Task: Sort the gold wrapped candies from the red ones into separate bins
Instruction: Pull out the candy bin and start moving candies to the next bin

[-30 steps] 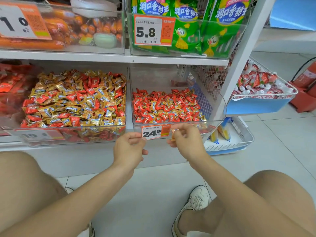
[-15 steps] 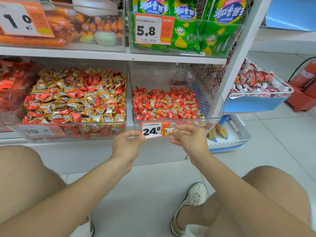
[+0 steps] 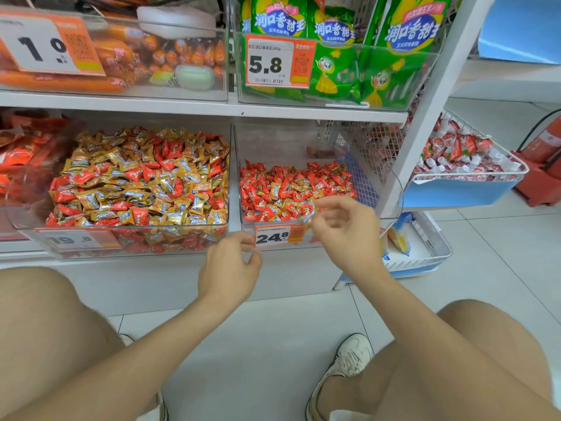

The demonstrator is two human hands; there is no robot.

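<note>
Crouching person's right hand over front rim of right bin, red candies w/ gold strays; fingers curled, blurred, can't tell if pinching. Left hand loosely curled, empty, by price tag. Gold candies mostly in left bin. Risk: hasty grab prob. snags a red too.

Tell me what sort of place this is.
Most likely a small shop or convenience store: heaps of wrapped candies, an orange price tag reading 24.8, and green snack bags on the white shelf above.

White shelf carries 2 clear candy bins.
</note>
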